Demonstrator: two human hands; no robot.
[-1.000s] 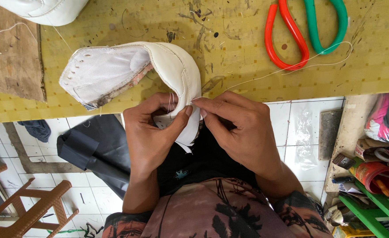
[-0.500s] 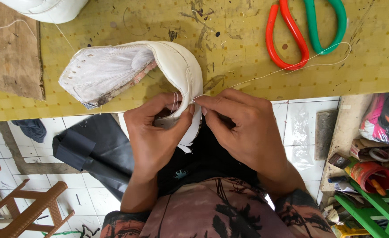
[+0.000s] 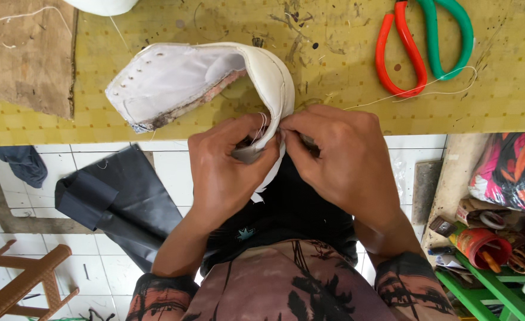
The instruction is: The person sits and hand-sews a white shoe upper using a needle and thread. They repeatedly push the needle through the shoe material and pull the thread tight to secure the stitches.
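The white shoe upper (image 3: 203,80) lies partly on the yellow counter (image 3: 334,71), its heel end curving over the near edge, where both hands meet on it. Its eyelet side points left and far, with a frayed, darker lining showing along the lower edge.

The left hand (image 3: 227,169) closes its grip on the near end of the upper, thumb and fingers pressed together around the white material at the counter's edge, with thin white thread (image 3: 262,122) running over the fingertips. The right hand (image 3: 340,157) pinches the same seam from the right, thumb and forefinger pressed tight against the upper and touching the left hand's fingers; what is between those fingertips is too small to tell.

A loose white thread (image 3: 417,89) trails from the right hand toward the far right across the counter, passing beside a pair of scissors (image 3: 423,44) with one orange and one green handle. At far left on the counter lies a brown sheet of cardboard (image 3: 24,59).

Below the counter, on the white tiled floor (image 3: 13,214), a dark folded piece of material (image 3: 120,199) lies to the left, a wooden stool (image 3: 19,285) sits in the near left corner, and a green shelf (image 3: 494,291) with a red cup stands to the right.
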